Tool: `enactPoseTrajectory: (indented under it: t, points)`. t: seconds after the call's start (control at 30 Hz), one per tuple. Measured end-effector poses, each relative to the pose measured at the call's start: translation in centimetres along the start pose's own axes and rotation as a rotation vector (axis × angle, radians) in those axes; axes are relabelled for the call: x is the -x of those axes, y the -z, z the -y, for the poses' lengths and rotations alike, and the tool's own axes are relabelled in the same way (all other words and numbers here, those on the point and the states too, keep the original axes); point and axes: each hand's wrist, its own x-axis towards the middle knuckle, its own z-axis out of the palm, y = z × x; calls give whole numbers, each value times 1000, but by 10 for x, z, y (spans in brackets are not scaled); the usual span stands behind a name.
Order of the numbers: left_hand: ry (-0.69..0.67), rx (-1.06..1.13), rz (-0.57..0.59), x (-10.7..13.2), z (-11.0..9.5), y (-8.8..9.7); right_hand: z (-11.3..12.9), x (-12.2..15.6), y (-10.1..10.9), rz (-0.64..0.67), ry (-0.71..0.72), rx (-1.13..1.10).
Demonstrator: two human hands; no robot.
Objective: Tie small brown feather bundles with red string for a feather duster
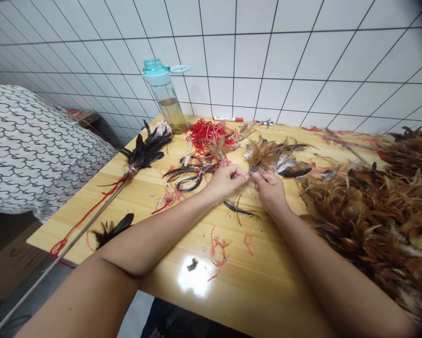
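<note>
My left hand [225, 180] and my right hand [270, 188] meet at the middle of the wooden table [267, 281], fingers pinched together on the base of a brown feather bundle [270, 157] that fans out away from me. Black scissors [191, 176] lie just left of my left hand. A tangle of red string [206, 131] sits behind them. A loose dark feather [241, 210] lies on the table under my wrists.
A large heap of brown feathers [380, 206] fills the table's right side. A thin stick with black feathers [145, 152] bound in red thread lies at the left. A water bottle [165, 96] and a marker [228, 119] stand by the tiled wall. Patterned fabric [31, 145] is at far left.
</note>
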Motion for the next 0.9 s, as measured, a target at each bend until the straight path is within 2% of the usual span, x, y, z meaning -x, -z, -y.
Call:
enactPoseTrajectory:
  t: [0.1,0.3,0.5,0.63,0.77,0.9]
  points:
    - [-77,-159,-34,1,2,-1,2,1,0,12,44,43]
    - [-312,-446,-107,4,3,-2,3,3,-2,50,-5,9]
    - [-389,-531,-49,3,6,1,3,2,-4,120,64,88]
    - [-309,-452,34,2,2,6,4,2,-3,135,112,143]
    - [-176,-185,133,-1,0,11,2,2,-3,149,102,121]
    - [-64,85,134,-6,3,11,0,3,-2,243,8,26]
